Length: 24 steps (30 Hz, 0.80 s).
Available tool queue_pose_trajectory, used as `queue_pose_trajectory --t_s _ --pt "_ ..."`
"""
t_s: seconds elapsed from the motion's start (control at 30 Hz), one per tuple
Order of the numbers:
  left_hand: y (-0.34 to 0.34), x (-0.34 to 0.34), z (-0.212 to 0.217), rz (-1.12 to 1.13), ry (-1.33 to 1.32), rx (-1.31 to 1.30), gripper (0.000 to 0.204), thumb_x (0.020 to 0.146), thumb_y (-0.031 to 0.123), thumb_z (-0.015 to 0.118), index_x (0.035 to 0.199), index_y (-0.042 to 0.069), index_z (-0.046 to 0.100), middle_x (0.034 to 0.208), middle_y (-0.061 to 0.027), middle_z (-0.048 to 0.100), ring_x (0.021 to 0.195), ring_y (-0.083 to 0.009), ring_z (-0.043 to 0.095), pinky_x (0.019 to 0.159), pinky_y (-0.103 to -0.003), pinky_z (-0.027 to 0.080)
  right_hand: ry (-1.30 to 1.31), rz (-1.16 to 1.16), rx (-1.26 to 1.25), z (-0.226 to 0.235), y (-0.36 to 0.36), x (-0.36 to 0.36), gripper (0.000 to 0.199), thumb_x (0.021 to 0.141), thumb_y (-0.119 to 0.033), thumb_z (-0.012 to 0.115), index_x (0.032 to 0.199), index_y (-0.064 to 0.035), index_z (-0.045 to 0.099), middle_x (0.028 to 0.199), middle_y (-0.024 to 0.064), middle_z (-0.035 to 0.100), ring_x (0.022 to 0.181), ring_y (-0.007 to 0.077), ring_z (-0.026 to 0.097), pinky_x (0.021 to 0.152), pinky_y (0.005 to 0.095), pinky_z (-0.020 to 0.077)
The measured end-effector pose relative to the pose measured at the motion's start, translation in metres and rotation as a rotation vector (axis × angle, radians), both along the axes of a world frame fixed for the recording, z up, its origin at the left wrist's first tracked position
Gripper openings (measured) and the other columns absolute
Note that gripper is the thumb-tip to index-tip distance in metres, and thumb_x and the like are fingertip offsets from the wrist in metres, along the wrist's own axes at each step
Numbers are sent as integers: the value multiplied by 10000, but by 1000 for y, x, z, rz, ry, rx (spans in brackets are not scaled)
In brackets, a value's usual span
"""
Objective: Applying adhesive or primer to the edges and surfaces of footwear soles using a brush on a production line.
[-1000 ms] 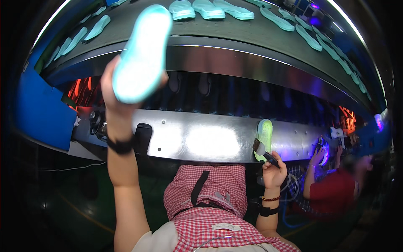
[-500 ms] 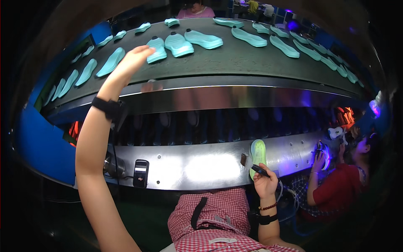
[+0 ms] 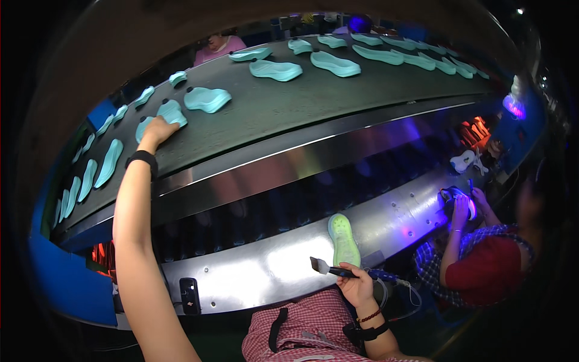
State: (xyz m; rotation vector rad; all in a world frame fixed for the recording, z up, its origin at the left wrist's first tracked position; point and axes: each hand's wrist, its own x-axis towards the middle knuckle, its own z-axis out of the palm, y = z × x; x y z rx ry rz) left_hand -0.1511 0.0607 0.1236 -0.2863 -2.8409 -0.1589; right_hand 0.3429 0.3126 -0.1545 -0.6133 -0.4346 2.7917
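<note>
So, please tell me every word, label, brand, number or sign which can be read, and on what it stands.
No text can be read.
White patch on the checked apron: too small to read.
Dark phone-like device on the metal ledge: any marks too small to read.

Left grip (image 3: 158, 130) was at a pale-blue sole (image 3: 171, 110) on the dark conveyor belt (image 3: 259, 114); firm hold unclear. More blue soles (image 3: 208, 99) lay spread along the belt. Right grip (image 3: 357, 283) held a brush (image 3: 324, 265), bristles pointing left, by the near end of a yellow-green sole (image 3: 344, 238) on the metal surface (image 3: 241, 277). Black phone (image 3: 189, 295) lay toward the left. Co-worker in red (image 3: 485, 265) sat at right under purple light.
</note>
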Motion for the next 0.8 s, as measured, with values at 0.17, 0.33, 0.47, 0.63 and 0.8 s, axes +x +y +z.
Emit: queue_pose_trajectory --t_s 0.17,0.33,0.47,0.63,0.8 --pt "58 17 8 -70 -52 138 584 601 417 608 887 -91 598 881 -218 622 819 -305 599 731 -352 447 -1 -36 -31 -11 26 14 366 794 -161 447 1063 74 529 960 211 604 743 238 585 730 332 475" --pt "129 4 3 -227 -80 115 578 603 437 602 884 -68 616 883 -221 626 828 -303 608 721 -355 452 65 -98 -33 -19 45 26 398 797 -171 455 1100 83 499 1009 226 585 781 238 582 767 340 466" --pt "212 23 8 -331 -61 -15 613 612 481 577 873 -72 626 863 -229 628 811 -337 614 713 -376 461 118 -132 -65 -20 53 28 402 795 -172 456 1104 82 498 1018 230 584 785 243 584 770 341 466" --pt "279 48 9 -482 -61 -42 539 655 427 574 896 -51 633 904 -219 629 868 -327 605 759 -356 455 137 -108 -77 -22 49 26 402 798 -163 450 1112 83 501 1029 217 586 805 234 582 795 331 456" --pt "286 77 18 -713 -340 196 373 704 224 577 1029 47 624 994 -174 629 969 -331 571 846 -349 426 114 -109 -31 -12 41 22 396 810 -160 446 1111 91 499 1042 207 582 842 225 569 820 319 443"
